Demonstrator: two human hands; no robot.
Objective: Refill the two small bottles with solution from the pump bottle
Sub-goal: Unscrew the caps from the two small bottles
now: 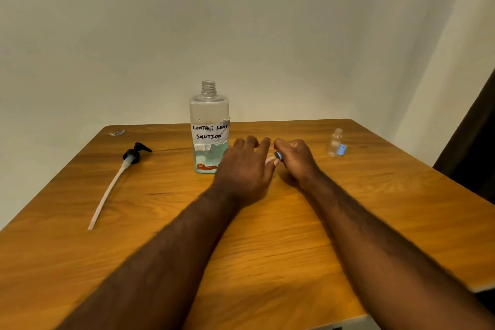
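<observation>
The big clear pump bottle [209, 115], labelled contact lens solution, stands open at the table's back centre, with blue-green liquid low inside. Its black pump head [135, 154] and long white tube [107, 193] lie on the table to the left. Just right of the big bottle, my left hand [243, 166] curls around a small pale bottle [268, 160], mostly hidden under my fingers. My right hand [296, 161] pinches a blue cap [278, 155] at that bottle's end. A second small clear bottle [334, 143] stands uncapped at the right, its blue cap [342, 149] beside it.
The wooden table [267, 249] sits in a corner against pale walls. A small wrapper-like scrap [117, 132] lies at the back left corner. A dark curtain [471, 136] hangs beyond the table's right edge.
</observation>
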